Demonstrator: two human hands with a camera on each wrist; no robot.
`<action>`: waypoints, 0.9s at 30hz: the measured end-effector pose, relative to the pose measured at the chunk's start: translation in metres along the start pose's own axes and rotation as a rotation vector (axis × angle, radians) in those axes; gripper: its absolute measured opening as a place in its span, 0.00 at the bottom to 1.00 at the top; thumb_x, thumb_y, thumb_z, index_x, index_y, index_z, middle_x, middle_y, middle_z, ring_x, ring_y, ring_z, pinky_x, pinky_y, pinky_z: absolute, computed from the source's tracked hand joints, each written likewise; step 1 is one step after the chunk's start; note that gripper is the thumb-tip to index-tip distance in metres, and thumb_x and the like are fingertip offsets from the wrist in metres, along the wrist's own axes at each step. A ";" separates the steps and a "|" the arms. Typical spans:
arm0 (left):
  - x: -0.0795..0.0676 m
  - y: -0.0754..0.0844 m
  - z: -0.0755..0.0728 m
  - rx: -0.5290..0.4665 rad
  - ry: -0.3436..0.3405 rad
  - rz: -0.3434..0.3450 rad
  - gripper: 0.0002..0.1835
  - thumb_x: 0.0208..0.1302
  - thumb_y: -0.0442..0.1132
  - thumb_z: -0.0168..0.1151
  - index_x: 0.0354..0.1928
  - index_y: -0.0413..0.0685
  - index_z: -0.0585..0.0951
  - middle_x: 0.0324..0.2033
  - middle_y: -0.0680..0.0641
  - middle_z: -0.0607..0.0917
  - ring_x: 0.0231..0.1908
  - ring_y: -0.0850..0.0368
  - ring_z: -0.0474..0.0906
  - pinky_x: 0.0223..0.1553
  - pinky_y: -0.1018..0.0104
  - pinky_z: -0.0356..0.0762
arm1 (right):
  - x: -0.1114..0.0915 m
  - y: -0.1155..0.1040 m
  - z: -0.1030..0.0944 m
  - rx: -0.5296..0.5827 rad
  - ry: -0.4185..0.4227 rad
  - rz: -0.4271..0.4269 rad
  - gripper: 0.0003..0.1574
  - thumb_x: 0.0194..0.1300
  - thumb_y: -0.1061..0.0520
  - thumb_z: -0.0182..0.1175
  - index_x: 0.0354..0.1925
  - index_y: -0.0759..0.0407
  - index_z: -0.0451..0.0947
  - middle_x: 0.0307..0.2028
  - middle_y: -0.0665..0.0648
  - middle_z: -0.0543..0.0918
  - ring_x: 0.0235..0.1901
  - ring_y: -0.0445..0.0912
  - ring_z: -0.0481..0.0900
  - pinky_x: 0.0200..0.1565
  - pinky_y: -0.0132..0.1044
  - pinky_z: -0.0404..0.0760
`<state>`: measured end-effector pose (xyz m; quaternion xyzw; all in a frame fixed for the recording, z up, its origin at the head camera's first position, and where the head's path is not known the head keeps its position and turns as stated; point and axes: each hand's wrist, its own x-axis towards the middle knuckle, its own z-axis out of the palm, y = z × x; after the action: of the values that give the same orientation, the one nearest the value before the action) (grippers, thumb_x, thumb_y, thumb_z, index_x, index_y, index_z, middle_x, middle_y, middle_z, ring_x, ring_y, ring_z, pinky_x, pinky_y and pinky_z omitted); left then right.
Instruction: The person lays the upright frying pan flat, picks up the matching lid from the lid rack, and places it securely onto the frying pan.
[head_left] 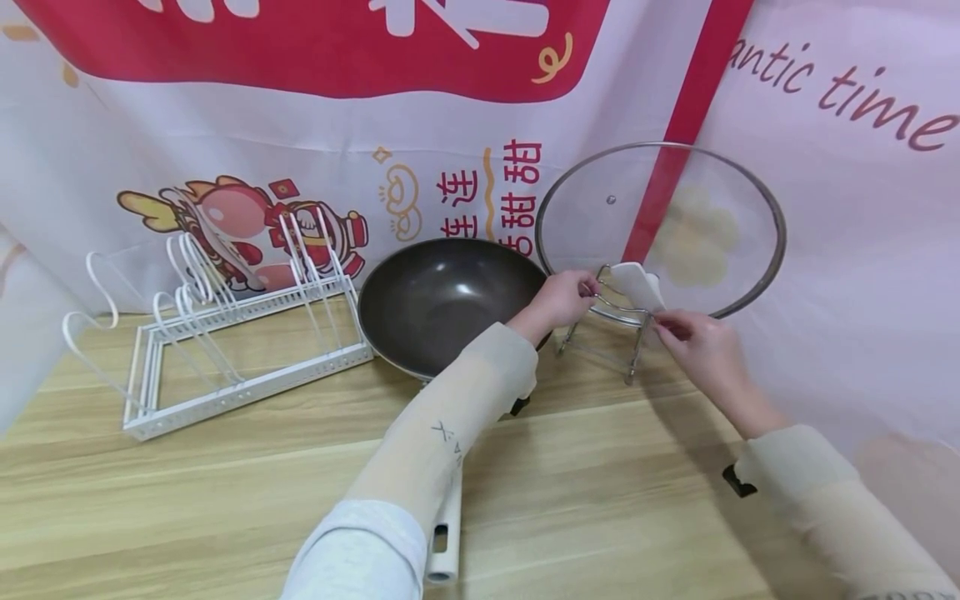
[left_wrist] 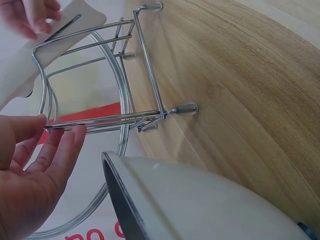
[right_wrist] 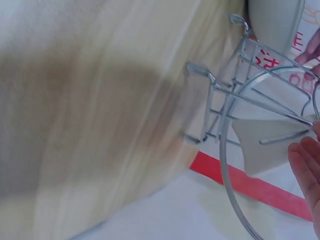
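A small metal wire rack (head_left: 600, 354) stands on the table and holds a large round glass lid (head_left: 720, 292) upright. My left hand (head_left: 564, 298) pinches the rack's top wire at its left corner; in the left wrist view, that hand (left_wrist: 37, 165) has its thumb and fingers about the wire. At the opposite top corner, my right hand (head_left: 705, 346) pinches the rack's wire with thumb and fingertips. Its fingers (right_wrist: 305, 157) show only in part at the edge of the right wrist view. A white, handle-like piece (head_left: 637, 286) rises between the hands, in front of the lid's glass.
Beside the left forearm sits a dark-lined wok (head_left: 442, 300), its white handle (head_left: 447, 533) toward me and partly under the arm. A white pot rack (head_left: 247, 392) with upright loops stands farther left. A printed curtain (head_left: 300, 125) hangs behind the wooden table (head_left: 225, 500).
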<state>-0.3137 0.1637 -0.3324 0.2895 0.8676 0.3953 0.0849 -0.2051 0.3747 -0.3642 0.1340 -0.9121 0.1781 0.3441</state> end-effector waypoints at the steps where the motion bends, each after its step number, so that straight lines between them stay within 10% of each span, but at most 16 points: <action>1: 0.000 0.000 0.000 -0.001 0.000 0.001 0.07 0.75 0.33 0.59 0.49 0.42 0.83 0.47 0.45 0.86 0.50 0.54 0.80 0.47 0.68 0.78 | 0.002 0.000 -0.002 -0.001 0.003 -0.011 0.08 0.58 0.70 0.71 0.39 0.66 0.88 0.32 0.62 0.89 0.30 0.56 0.88 0.34 0.38 0.84; 27: -0.001 -0.003 -0.002 -0.027 -0.039 -0.013 0.09 0.76 0.33 0.57 0.53 0.44 0.82 0.51 0.44 0.84 0.53 0.52 0.79 0.51 0.65 0.79 | 0.031 -0.001 -0.003 0.061 -0.180 0.101 0.30 0.69 0.61 0.67 0.66 0.60 0.72 0.46 0.72 0.84 0.38 0.65 0.86 0.41 0.63 0.85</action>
<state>-0.3144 0.1604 -0.3334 0.2901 0.8623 0.4007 0.1083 -0.2259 0.3710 -0.3409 0.1136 -0.9390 0.2101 0.2472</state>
